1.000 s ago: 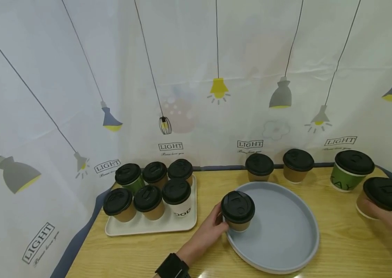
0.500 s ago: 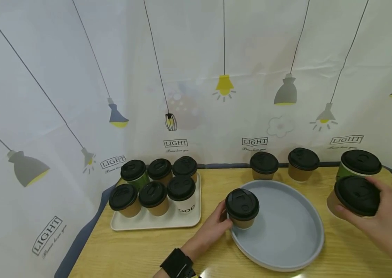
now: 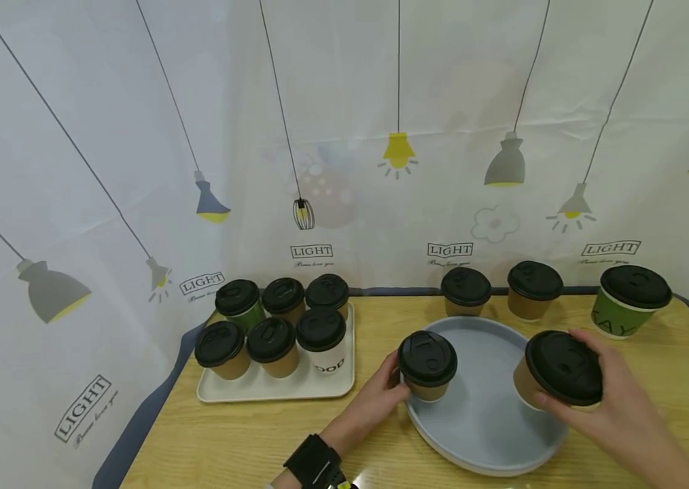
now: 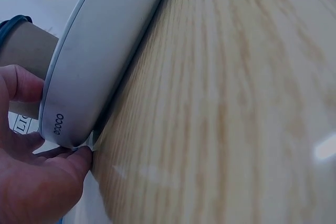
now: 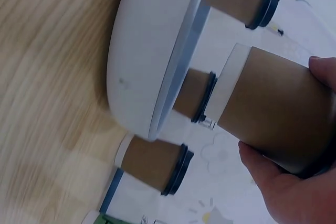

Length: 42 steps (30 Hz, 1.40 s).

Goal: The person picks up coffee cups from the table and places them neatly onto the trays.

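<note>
My right hand (image 3: 616,401) grips a brown paper coffee cup (image 5: 278,106) with a black lid, thumb on one side and fingers on the other. The cup is tilted above the right part of the round grey-blue tray (image 3: 485,435). In the right wrist view its base shows apart from the tray's rim. At the tray's left edge, my left hand (image 3: 372,401) holds the rim, with fingers (image 4: 79,158) reaching to its lower edge in the left wrist view. Just inside that edge, beside this hand, stands another brown lidded cup (image 3: 428,367).
A cream rectangular tray (image 3: 277,394) on the left carries several lidded cups. Behind the round tray stand two brown cups, one left (image 3: 465,292) and one right (image 3: 534,292), and a larger green cup (image 3: 622,312). A lamp-patterned cloth (image 3: 344,136) hangs behind the table.
My right hand has carried the brown cup leftward from beside the green cup to over the round tray. My left hand keeps its place at the tray's edge. The head view has shifted slightly.
</note>
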Motion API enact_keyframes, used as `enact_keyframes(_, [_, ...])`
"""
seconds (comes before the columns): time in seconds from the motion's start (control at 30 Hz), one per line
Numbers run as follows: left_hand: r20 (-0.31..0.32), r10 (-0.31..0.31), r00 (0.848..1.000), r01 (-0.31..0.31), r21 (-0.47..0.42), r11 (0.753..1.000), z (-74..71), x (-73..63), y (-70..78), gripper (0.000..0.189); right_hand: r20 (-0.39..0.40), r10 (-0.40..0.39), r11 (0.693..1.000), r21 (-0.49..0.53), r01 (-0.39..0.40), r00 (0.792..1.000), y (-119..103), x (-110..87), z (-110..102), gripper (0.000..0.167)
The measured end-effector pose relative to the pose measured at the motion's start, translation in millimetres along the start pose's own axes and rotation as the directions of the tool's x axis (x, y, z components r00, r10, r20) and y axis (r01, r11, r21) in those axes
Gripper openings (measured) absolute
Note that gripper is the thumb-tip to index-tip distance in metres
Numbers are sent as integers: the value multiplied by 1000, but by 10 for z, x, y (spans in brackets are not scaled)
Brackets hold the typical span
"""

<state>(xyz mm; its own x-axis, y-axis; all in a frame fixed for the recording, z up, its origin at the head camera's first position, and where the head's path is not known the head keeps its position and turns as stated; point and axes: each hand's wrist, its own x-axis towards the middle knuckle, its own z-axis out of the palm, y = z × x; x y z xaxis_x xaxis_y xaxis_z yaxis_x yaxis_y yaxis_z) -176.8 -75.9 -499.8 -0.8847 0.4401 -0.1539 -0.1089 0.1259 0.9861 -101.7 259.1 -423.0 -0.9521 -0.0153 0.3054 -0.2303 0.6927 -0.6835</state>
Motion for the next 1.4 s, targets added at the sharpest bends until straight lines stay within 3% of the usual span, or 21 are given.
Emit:
enact_keyframes(0.53, [-2,5,1000,-5,8,1000,-3,-63,76,82,162,-103,994,37,99,981,-252,-16,387,117])
enact_keyframes(0.67, [6,9,1000,-9,0,1000,2,-55,67,81,143,-179,983,-7,182,973,-280,-46,493,117])
enact_keyframes(0.87, [11,19,1000,-19,0,1000,4,-51,65,81,151,-295,951,-45,305,943,-298,-79,615,113])
enact_keyframes(1.1, [6,12,1000,-12,6,1000,9,-47,68,80,211,-307,943,-69,327,928,-308,-111,691,108])
enact_keyframes(1.4, [4,9,1000,-9,6,1000,10,-41,57,80,238,-307,948,-6,317,921,-295,-133,730,103])
